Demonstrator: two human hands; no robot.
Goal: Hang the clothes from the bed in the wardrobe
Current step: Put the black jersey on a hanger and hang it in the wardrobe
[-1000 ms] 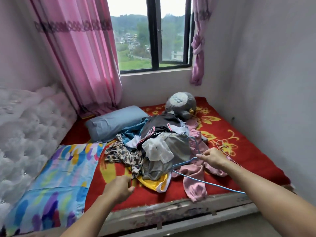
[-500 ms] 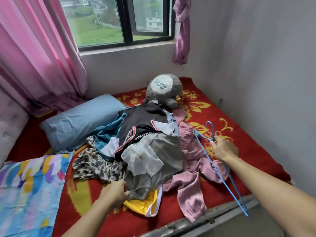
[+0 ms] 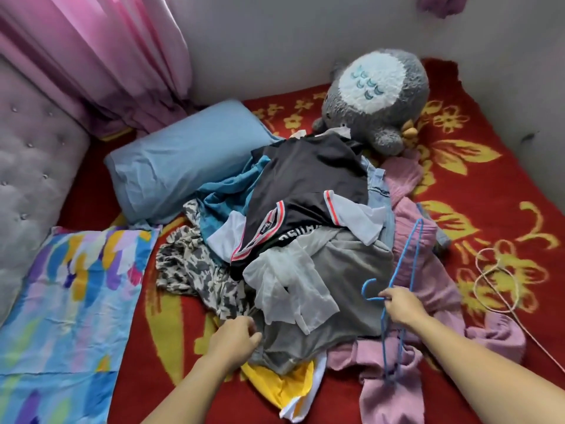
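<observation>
Pretty messy setup: the heap of mixed clothes (image 3: 305,215) sits on the red flowered blanket (image 3: 495,185), its far end touching the fluffy grey plush toy (image 3: 376,96). At the end away from the toy, the person's left hand (image 3: 235,338) has its fingers curled onto the grey shirt (image 3: 345,261) edge, while the right hand (image 3: 403,307) grips thin blue wire hangers (image 3: 403,261).
</observation>
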